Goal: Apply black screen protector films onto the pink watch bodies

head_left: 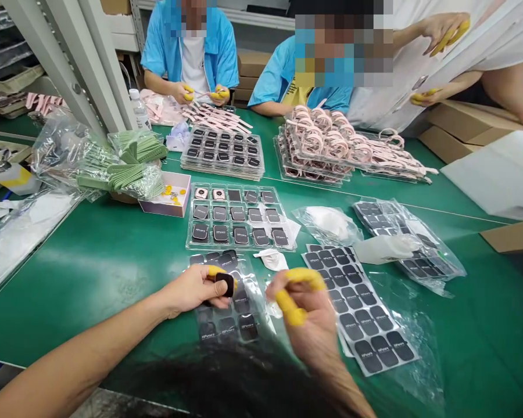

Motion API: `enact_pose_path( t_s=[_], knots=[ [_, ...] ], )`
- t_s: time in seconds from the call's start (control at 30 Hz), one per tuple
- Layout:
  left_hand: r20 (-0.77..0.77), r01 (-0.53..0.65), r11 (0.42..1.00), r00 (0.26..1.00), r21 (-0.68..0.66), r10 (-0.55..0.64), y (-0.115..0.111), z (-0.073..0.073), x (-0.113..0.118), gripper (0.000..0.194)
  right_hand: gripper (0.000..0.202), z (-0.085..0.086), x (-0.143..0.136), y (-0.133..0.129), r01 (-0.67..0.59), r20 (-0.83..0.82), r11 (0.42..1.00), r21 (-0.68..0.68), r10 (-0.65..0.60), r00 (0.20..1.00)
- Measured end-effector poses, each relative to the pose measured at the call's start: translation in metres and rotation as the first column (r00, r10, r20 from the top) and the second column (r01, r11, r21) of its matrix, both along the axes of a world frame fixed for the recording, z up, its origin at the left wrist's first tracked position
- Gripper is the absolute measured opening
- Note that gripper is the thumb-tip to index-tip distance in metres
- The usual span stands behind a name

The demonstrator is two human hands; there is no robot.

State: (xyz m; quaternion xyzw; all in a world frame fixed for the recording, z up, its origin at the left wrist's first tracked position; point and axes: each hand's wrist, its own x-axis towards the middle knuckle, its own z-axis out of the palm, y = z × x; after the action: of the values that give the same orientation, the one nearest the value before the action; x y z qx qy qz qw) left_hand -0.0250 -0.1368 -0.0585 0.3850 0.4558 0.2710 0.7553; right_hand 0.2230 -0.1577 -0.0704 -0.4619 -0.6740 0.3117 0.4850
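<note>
My left hand [200, 288] holds a small black square watch face [225, 285] between thumb and fingers, above a clear sheet of black stickers [226, 329]. To its right my right hand [303, 307] is raised, with yellow covers on thumb and index finger; the fingers curl and are slightly blurred, and nothing is visible between the separated tips. A clear tray [242, 246] beyond my hands holds several dark squares and two pink-rimmed watch bodies. Sheets of black stickers [365, 322] lie beside my right hand. A white crumpled cloth [272, 259] rests between tray and hands.
Stacked trays of black pieces [222, 152] and pink straps [318, 139] stand farther back. Bagged green straps [135, 159] and a small box [165, 206] are at left; a white bottle [386, 249] lies at right. Several people work across the table.
</note>
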Motion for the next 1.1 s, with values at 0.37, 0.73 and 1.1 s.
enact_pose_path(
  t_s=[0.37,0.73,1.1],
  knots=[
    [-0.036,-0.171,0.974,0.983,0.146,0.178,0.005,-0.003,0.003,0.067,0.017,-0.031,0.046,0.056,0.3,0.551,0.932,0.201,-0.361,0.753],
    [-0.231,-0.089,0.938,0.957,0.335,0.173,0.008,-0.012,0.005,0.053,0.016,-0.008,-0.044,0.04,-0.207,0.412,0.934,0.292,0.072,0.908],
    [-0.207,-0.156,0.952,0.955,0.263,0.214,0.007,-0.008,0.01,0.055,0.012,-0.017,-0.042,0.036,-0.145,0.377,0.95,0.278,0.031,0.926]
  ],
)
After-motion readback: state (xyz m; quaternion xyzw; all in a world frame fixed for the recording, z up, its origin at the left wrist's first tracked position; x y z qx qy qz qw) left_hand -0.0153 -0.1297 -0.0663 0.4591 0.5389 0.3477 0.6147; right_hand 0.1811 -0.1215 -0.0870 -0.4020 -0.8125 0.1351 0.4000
